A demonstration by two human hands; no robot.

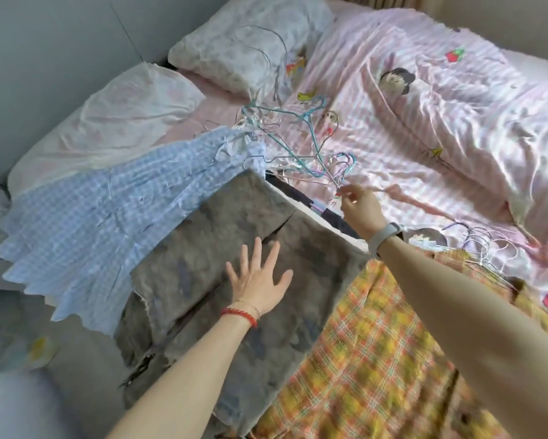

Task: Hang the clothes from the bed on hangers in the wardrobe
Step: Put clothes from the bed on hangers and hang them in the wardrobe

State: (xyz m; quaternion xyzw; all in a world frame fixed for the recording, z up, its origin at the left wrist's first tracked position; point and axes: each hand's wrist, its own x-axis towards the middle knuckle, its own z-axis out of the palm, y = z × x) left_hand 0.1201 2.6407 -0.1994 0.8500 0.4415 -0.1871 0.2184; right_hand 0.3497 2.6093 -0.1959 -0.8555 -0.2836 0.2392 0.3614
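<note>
A grey patterned garment (203,236) lies spread across the bed's near side. My left hand (260,280) rests flat on it with its fingers spread. Left of it lies a blue checked garment (108,210), and to the right a yellow and orange plaid garment (370,353). A tangle of thin wire hangers (301,144) in teal, pink and white lies on the pink bedding beyond the grey garment. My right hand (359,205) reaches to the near edge of that pile and pinches a thin hanger wire between thumb and fingers. A dark garment (332,213) shows under my right hand.
A pink striped duvet (440,115) with cartoon prints covers the right of the bed. Two pillows (247,42) lie at the head by the grey wall. A second bunch of wire hangers (484,245) lies right of my right forearm. The wardrobe is out of view.
</note>
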